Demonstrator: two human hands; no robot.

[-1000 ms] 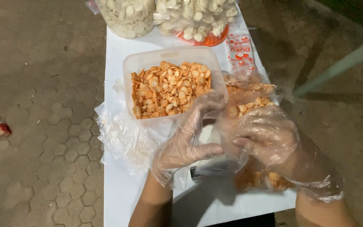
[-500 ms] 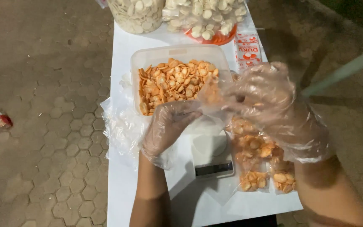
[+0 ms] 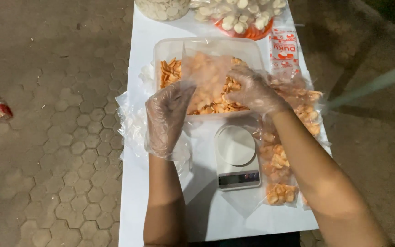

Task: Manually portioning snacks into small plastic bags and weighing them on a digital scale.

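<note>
Both my hands wear loose clear plastic gloves. My left hand (image 3: 165, 116) and my right hand (image 3: 252, 89) hold a small empty clear plastic bag (image 3: 204, 75) upright between them, above a clear plastic tub (image 3: 170, 45) full of small orange crackers (image 3: 218, 103). Each hand pinches one side of the bag. A small white kitchen scale (image 3: 236, 155) lies on the white table (image 3: 152, 192) just below the tub, between my forearms, with nothing on its round plate.
Filled small bags of orange crackers (image 3: 280, 183) lie along the table's right edge. A stack of clear bags (image 3: 131, 126) hangs off the left side. Bags of white crackers (image 3: 238, 13) stand at the far end. Paved ground surrounds the table; a bottle (image 3: 1, 110) lies at left.
My hands have risen from over the scale to above the tub, and the bag is now stretched upright between them. The scale plate has come into view.
</note>
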